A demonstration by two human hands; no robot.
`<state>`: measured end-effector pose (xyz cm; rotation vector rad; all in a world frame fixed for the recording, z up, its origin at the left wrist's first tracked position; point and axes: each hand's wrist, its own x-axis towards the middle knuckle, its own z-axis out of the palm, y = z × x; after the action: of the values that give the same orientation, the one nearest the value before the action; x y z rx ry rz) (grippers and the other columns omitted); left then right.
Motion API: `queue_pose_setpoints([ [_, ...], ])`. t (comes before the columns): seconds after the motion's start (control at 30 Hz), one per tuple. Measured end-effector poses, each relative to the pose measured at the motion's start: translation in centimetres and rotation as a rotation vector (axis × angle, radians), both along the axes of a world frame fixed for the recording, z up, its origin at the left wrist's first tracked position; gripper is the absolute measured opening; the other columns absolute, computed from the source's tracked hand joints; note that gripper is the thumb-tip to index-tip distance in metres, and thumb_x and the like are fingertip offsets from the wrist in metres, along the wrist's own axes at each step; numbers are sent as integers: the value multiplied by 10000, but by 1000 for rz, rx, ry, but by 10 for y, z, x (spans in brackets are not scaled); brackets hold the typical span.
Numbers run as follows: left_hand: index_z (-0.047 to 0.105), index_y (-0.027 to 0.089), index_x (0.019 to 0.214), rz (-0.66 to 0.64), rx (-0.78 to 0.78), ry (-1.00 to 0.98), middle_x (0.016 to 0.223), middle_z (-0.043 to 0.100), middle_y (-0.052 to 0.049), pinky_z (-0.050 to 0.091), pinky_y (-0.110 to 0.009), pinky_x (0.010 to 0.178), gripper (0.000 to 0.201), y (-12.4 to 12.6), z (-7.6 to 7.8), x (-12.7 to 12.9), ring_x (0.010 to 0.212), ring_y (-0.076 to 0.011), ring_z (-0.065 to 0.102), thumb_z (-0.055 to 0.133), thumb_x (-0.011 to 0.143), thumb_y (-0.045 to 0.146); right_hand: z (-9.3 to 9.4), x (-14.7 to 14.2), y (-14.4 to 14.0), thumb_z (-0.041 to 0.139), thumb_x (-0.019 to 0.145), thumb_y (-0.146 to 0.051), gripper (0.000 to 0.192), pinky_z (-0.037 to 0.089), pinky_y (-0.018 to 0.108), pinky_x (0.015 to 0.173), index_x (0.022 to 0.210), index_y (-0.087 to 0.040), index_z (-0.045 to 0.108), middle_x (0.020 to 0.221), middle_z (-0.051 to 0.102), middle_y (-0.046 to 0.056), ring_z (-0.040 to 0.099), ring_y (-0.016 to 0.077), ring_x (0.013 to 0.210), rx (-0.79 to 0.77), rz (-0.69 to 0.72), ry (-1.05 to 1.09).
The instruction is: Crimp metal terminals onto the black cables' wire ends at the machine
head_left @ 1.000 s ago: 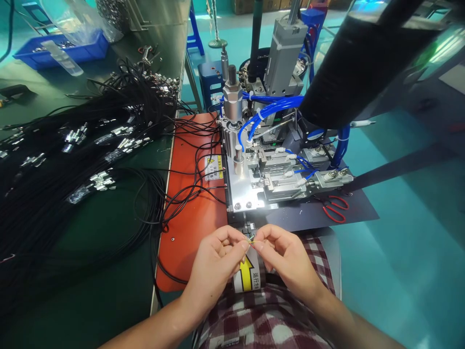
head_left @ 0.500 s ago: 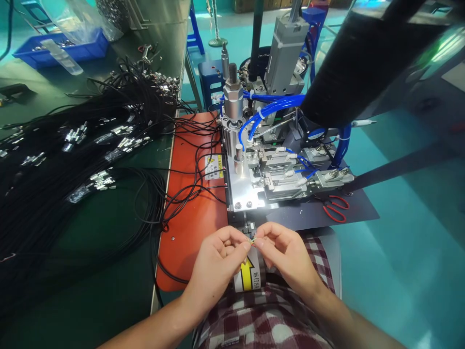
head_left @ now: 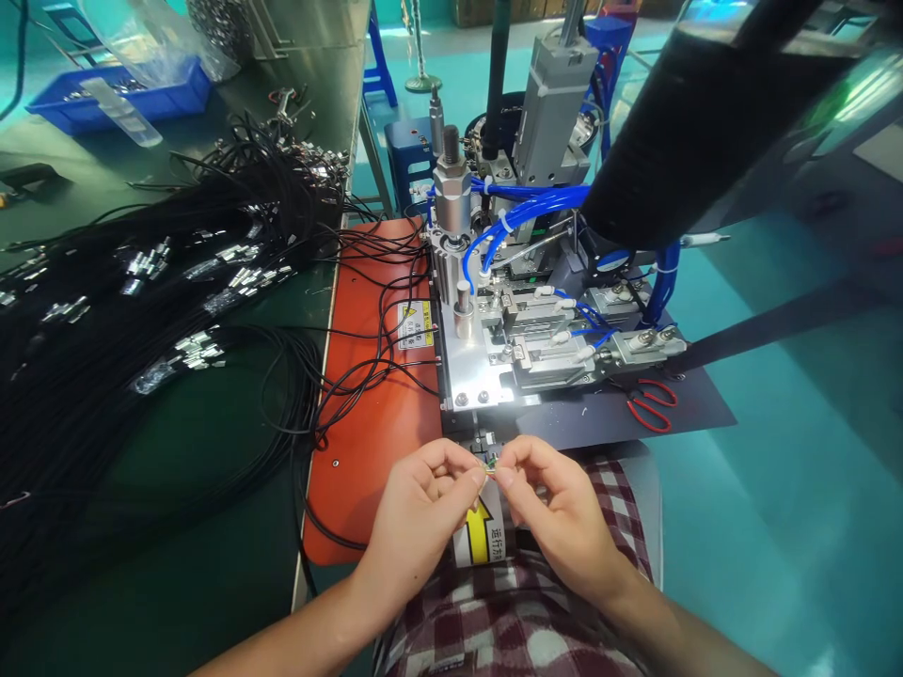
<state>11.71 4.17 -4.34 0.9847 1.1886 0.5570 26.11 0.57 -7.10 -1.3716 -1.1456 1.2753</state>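
Wire ends (head_left: 490, 462) tiny, half-hidden between pinching hands (head_left: 423, 508), (head_left: 557, 512)

Both forearms reach forward from the lower edge and converge in front of the body. The left hand (head_left: 423, 512) and right hand (head_left: 561, 512) meet fingertip to fingertip, thumbs and forefingers pinched closed, other fingers curled in, knuckles facing up and outward.

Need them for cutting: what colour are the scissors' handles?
Red, on the scissors in the head view.
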Motion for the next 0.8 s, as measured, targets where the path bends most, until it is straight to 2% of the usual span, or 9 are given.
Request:
queue_pose_setpoints([
  [0.13,573,138,713,-27,38,54,459,410,90,239,-141,343,185,2,3,1,361,-31,323,623,752,312,-1,1,0,526,887,-276,138,361,209,475,777,-193,533,625,465,-48,411,88,506,-53,2,52],
  [0.27,561,141,716,-18,-31,15,458,405,94,214,-141,336,200,5,1,-1,352,-26,296,621,749,329,-1,4,2,553,869,-328,148,377,209,481,836,-184,563,589,477,-55,442,90,492,-138,13,140],
  [0.43,556,137,710,-30,-50,4,470,399,90,203,-137,344,209,4,0,-1,371,-26,299,626,753,330,5,5,7,582,825,-310,148,341,221,463,793,-165,596,588,497,-38,426,95,487,-116,10,72],
  [0.6,564,133,717,-87,-51,22,486,392,87,208,-148,356,200,6,2,-2,388,-31,275,614,766,321,4,5,6,561,852,-256,157,357,233,504,717,-178,573,635,518,-23,438,103,529,-20,23,-81],
  [0.7,609,134,764,-164,89,135,556,481,43,298,-170,400,162,8,1,-4,451,-66,386,578,808,287,1,5,4,546,868,-250,166,364,237,515,716,-184,561,651,513,-20,436,109,545,-5,11,-87],
  [0.8,647,158,821,-240,425,269,729,587,-14,422,-208,561,116,7,-1,-7,650,-120,533,547,843,211,-2,6,5,552,867,-269,165,364,239,504,723,-187,553,639,494,-23,431,112,536,-55,-25,-39],
])
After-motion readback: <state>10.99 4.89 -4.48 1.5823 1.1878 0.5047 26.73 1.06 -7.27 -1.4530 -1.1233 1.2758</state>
